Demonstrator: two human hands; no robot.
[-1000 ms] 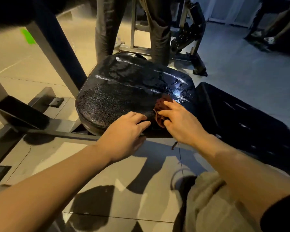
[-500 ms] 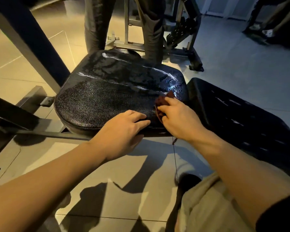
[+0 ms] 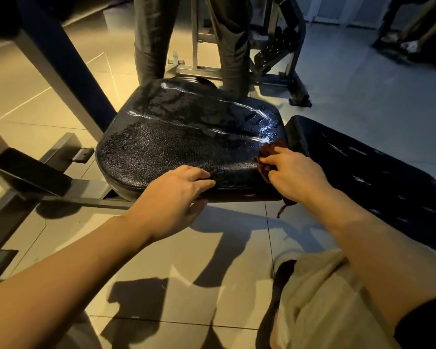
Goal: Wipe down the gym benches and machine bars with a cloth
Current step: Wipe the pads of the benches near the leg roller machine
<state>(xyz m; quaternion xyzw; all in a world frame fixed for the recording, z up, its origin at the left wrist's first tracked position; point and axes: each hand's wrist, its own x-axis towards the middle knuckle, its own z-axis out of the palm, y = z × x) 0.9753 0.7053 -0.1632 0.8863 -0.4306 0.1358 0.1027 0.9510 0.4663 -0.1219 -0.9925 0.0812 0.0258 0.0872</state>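
Observation:
A black padded bench seat [image 3: 176,137] fills the middle of the view, its far half shiny and wet. My right hand [image 3: 296,176] grips a dark red cloth [image 3: 268,153] at the seat's near right corner, beside the gap to the black back pad [image 3: 368,170]. A strand of the cloth hangs below the seat edge. My left hand [image 3: 176,197] rests on the seat's near edge, fingers flat on top and thumb under the rim.
A person's legs [image 3: 232,46] in dark trousers stand just behind the seat. A grey metal frame post [image 3: 61,71] rises at the left, with a base bar [image 3: 61,195] on the tiled floor. Another machine's frame [image 3: 282,61] stands at the back. My knee [image 3: 317,303] is at lower right.
My right hand has slid the cloth rightward along the seat to its right corner by the gap. My left hand keeps its place on the near edge. The camera view shifted.

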